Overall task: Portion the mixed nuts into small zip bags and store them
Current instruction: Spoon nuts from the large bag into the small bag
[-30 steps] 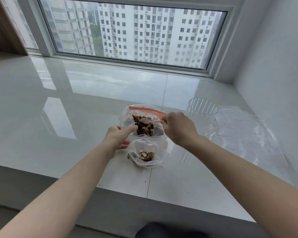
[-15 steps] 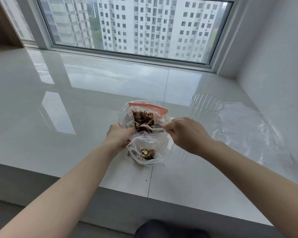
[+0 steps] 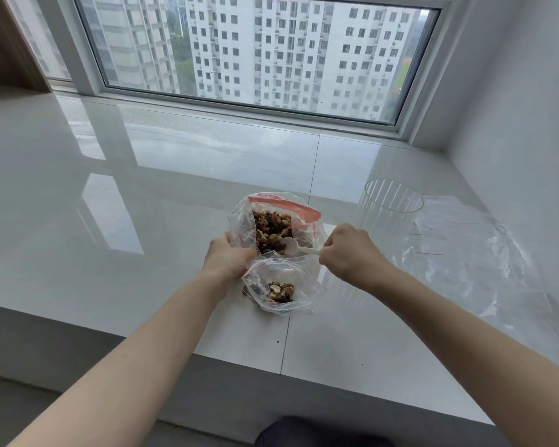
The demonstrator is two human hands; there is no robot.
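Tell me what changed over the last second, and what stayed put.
The right hand drew the white spoon back from deep in the big nut bag toward its near edge, and its bowl now shows no nuts. The left hand curled its pointing finger back into a grip on the bag mouths. The small zip bag, clear cup and flat plastic bags stayed put.

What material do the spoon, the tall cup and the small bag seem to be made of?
Spoon: probably plastic; white, matte, thin. Tall cup: clear, ribbed, likely plastic, though glass is possible. Small bag: thin clear plastic film; it wrinkles and shows the nuts inside.
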